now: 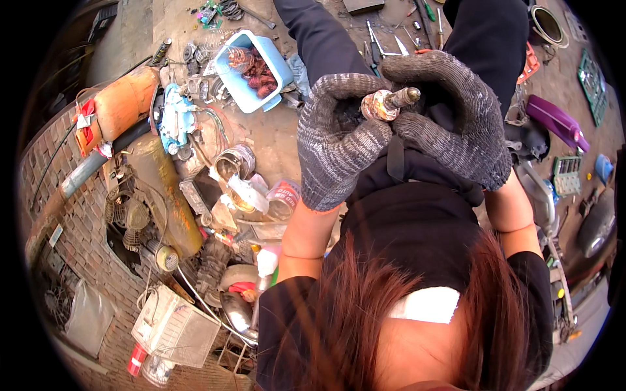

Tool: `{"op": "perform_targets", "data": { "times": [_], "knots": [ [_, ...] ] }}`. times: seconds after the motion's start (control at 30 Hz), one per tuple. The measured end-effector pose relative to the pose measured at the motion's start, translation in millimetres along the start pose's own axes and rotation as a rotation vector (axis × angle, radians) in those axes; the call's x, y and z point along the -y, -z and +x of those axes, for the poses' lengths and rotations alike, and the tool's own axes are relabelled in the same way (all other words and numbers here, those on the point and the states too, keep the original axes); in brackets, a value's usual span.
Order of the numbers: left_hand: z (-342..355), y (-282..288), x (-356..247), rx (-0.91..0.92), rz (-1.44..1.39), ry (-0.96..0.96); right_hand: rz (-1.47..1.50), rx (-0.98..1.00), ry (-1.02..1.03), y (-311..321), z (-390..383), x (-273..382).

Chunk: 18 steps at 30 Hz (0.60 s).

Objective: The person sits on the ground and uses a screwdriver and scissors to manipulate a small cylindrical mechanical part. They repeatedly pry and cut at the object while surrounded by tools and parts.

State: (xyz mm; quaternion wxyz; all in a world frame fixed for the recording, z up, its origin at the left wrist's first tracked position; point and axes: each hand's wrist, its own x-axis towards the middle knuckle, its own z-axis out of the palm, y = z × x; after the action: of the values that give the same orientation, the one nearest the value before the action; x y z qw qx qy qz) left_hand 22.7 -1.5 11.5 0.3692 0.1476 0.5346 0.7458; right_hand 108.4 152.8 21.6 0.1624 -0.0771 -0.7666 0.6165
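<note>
My left hand (339, 140), in a grey speckled knit glove, is curled at the left of a small metal part (385, 104), its thumb and fingers pressed against it. The part has a rusty, grimy round body and a stubby shaft tilted up to the right. My right hand (456, 120), gloved the same way, closes on it from the right, thumb below and index finger arched above. The part is held above my lap, between my dark-trousered legs; fingertips behind it are hidden.
Hand tools (403, 47) lie on the ground ahead. Leftward are a light-blue basin (251, 104) with copper-coloured pieces, an orange cylinder (120, 104), a yellow cylinder (166, 195), a carton (173, 319) and scattered parts. Rightward are a purple panel (554, 120) and a green socket case (590, 85).
</note>
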Motion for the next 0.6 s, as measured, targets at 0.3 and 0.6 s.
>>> {"op": "perform_targets", "data": {
  "times": [0.3, 0.6],
  "knots": [
    [-27, -22, -11, -0.031, 0.285, -0.185, 0.111, -0.07, 0.021, 0, -29, 15],
    [-29, -27, -2, -0.052, 0.494, -0.379, 0.088, -0.183, -0.009, 0, -45, 14]
  ]
}}
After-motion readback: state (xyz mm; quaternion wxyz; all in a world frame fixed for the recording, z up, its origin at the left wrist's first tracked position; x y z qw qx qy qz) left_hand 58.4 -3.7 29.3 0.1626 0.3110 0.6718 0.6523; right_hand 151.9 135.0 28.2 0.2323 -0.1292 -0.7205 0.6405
